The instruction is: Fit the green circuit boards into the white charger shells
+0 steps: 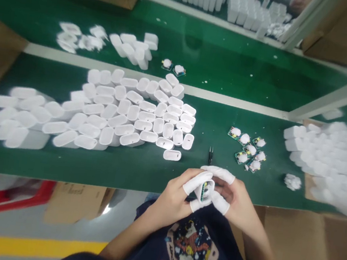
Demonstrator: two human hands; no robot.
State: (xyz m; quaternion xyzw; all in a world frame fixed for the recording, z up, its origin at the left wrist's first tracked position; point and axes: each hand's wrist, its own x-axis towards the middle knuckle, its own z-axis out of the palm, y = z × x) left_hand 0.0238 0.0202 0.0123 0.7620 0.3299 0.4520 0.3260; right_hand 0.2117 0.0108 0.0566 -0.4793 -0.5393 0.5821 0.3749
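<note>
Both hands are in tight at the near edge of the green table [106,172], and they share one thing: a white shell [208,187], pinched from both sides. The left hand [174,194] clamps it with thumb and forefinger, and the right hand [236,199] closes on it from the other side, forefinger laid across the top. White finger cots [196,183] cover the tips. The shell's open mouth faces up to the camera, and a bit of green circuit board [205,192] shows inside it.

Just beyond the shell, black tweezers [210,154] lie on the table, apart from both hands. Beyond the shell and to its right sits a small cluster of loose boards [248,151] with white caps. Further right of it there's a little white wad [292,181], then a blurred heap of white parts [328,156].

Beyond the shell to its left, a lone empty shell [172,155] lies nearest, and behind that spreads the big pile of empty shells [137,112]. Far beyond it, past a pale strip, lie a smaller far pile [130,46] and two more boards [173,66]. Low on the shell's left, off the table, a red crate [5,197] and a piece of cardboard [76,202] are on the floor.
</note>
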